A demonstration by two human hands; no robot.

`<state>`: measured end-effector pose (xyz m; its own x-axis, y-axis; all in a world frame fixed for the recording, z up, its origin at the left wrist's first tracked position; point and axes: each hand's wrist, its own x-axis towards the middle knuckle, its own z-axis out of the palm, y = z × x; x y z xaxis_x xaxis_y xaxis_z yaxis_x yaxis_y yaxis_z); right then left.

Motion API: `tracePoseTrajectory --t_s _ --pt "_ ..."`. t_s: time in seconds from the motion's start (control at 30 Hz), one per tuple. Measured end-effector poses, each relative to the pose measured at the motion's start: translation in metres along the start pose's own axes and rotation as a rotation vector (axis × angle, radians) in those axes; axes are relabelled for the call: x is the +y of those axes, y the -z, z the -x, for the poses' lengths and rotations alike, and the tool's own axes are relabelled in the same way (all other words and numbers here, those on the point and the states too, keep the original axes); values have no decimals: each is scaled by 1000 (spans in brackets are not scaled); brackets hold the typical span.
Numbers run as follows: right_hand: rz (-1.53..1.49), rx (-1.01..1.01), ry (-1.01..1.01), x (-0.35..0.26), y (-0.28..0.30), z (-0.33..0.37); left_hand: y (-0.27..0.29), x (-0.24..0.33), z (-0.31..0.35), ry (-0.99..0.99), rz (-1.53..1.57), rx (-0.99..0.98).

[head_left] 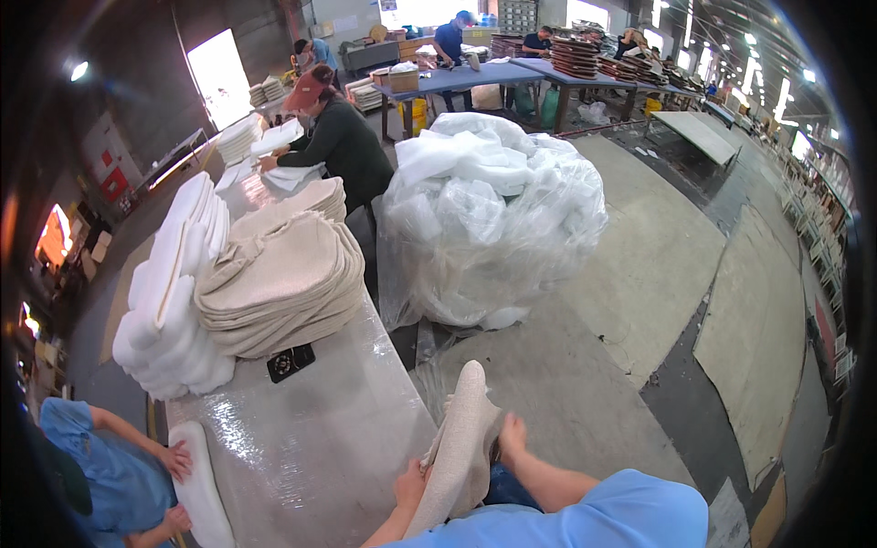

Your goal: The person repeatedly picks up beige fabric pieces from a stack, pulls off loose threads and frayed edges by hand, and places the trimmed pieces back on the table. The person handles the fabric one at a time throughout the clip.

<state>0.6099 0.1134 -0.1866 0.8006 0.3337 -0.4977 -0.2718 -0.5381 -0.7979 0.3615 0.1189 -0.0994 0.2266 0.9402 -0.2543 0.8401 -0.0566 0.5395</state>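
A beige woven cushion stands on edge between my hands at the table's near right corner, its rounded end pointing away from me. My left hand is closed on its left side, at an open-looking seam. My right hand grips the cushion's right side, with some fingers hidden by the fabric. Further up the table lies a stack of beige cushion covers, with a black phone at its near edge. White padding pieces are piled to the left of the stack.
The plastic-wrapped table extends forward on my left. At its left edge a co-worker's hands rest on a white pad; another person works at the far end. A big clear bag of white stuffing stands ahead beside the table.
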Motion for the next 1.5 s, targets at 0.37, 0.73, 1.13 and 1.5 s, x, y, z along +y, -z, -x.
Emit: tracePoseTrajectory --t_s 0.37,0.73,1.13,1.5 --pt "-206 -732 380 -168 -22 -19 94 -45 73 308 1195 -376" --pt "-449 -809 368 -162 22 60 177 -67 158 -10 247 -121" --pt "-382 -1047 221 -67 58 51 157 -45 104 -335 21 -673" --pt "947 -1245 161 -170 -35 19 50 -11 -62 -70 -295 -286"
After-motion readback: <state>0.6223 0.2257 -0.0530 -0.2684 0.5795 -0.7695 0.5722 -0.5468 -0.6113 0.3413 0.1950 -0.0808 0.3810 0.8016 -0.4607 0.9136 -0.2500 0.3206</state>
